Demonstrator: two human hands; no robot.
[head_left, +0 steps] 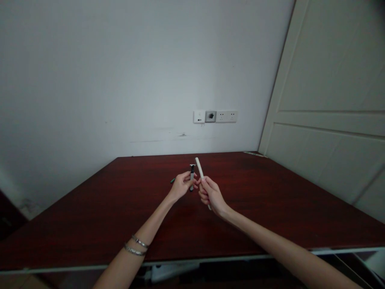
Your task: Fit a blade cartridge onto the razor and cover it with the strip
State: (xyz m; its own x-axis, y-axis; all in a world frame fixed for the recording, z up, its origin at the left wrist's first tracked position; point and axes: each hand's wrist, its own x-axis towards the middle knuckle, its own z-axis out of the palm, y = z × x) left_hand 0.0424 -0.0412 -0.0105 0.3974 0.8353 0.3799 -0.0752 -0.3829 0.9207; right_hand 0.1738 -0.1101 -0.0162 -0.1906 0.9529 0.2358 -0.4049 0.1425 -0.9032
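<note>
My left hand (181, 185) is closed on a small T-shaped tool (191, 176) with a grey and black handle. The tool stands upright, its narrow crosspiece on top; whether it is a razor or a peeler I cannot tell. My right hand (213, 194) is wrapped round a long white stick (199, 166). The stick leans to the left, with its upper end close to the tool's head and its lower end showing below my fingers. Whether the two touch is unclear. Just left of my left hand, a small dark green thing (172, 180) shows, partly hidden by the hand.
Both hands are over a dark red wooden table (105, 208). A white wall (135, 80) with sockets (227, 116) and a switch (210, 116) rises behind it. To the right stands a pale panelled door (325, 88). Dim items sit below the table's front edge.
</note>
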